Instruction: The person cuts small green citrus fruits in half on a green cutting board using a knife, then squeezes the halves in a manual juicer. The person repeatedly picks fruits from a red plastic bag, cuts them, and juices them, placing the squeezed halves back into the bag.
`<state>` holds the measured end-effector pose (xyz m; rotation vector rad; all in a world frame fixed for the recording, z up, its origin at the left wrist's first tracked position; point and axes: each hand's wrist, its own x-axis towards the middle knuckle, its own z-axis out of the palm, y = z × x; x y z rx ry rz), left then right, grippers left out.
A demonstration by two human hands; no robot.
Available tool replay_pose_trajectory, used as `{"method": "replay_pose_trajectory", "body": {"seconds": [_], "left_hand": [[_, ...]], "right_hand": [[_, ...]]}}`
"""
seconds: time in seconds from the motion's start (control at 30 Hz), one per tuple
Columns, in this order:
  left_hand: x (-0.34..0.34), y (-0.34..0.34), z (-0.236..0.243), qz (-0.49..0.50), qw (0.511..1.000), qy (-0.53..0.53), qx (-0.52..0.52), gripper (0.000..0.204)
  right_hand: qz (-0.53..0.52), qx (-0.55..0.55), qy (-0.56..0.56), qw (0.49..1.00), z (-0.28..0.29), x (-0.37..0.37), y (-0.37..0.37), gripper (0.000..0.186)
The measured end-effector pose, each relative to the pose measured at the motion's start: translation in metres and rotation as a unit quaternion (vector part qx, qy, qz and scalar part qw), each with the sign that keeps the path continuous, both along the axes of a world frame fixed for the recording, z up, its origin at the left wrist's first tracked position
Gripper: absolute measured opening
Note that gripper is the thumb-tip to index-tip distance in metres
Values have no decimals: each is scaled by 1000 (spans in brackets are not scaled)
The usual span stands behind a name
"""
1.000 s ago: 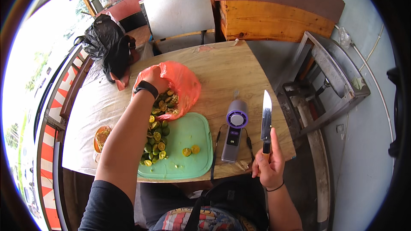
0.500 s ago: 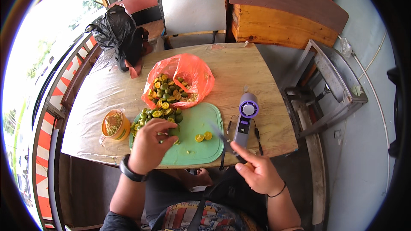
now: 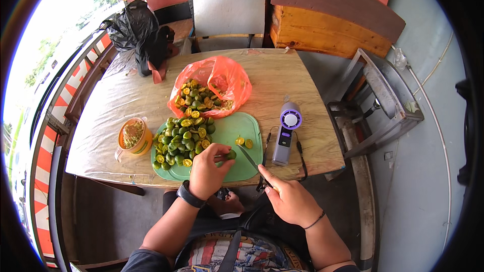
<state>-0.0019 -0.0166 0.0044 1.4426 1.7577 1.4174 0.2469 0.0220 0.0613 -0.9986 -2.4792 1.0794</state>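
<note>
My left hand [image 3: 207, 170] pinches a small green lime [image 3: 230, 154] between thumb and fingers, over the green cutting board [image 3: 239, 173]. My right hand [image 3: 291, 199] grips a knife [image 3: 248, 158], index finger stretched along its spine, the blade pointing up and left close to the lime. Two lime halves [image 3: 244, 142], orange-yellow side up, lie on the board just past the blade. A heap of small green limes [image 3: 181, 143], some showing cut faces, covers the board's left side. Behind it an orange-red plastic bag [image 3: 237, 78] lies open with many cut halves inside.
An orange citrus juicer cup [image 3: 135, 138] with pulp on top stands left of the board. To the right lies a grey-purple handheld fan [image 3: 285, 136] with a dark strap. Black bags [image 3: 135, 30] sit at the table's far left; a grey-framed chair [image 3: 380, 100] stands at right.
My left hand has come off the heap and moved right, now with a lime in its fingers. The knife has shifted slightly left and down, its blade closer to the lime.
</note>
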Motion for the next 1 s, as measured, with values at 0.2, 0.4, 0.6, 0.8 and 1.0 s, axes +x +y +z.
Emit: {"method": "replay_pose_trajectory", "body": {"seconds": [0.2, 0.4, 0.6, 0.8, 1.0], "left_hand": [[2, 5, -5, 0, 1000, 27, 8, 29], [1, 4, 1, -5, 998, 54, 13, 24], [-1, 5, 1, -9, 998, 54, 12, 23], [-2, 5, 0, -6, 995, 92, 28, 19], [1, 4, 2, 10, 998, 57, 27, 18]], "right_hand": [[21, 14, 25, 999, 1, -4, -5, 61], [31, 33, 19, 999, -4, -9, -8, 64], [24, 15, 3, 1000, -5, -25, -4, 63], [34, 22, -14, 999, -17, -60, 19, 66], [37, 34, -38, 998, -16, -65, 21, 66]]}}
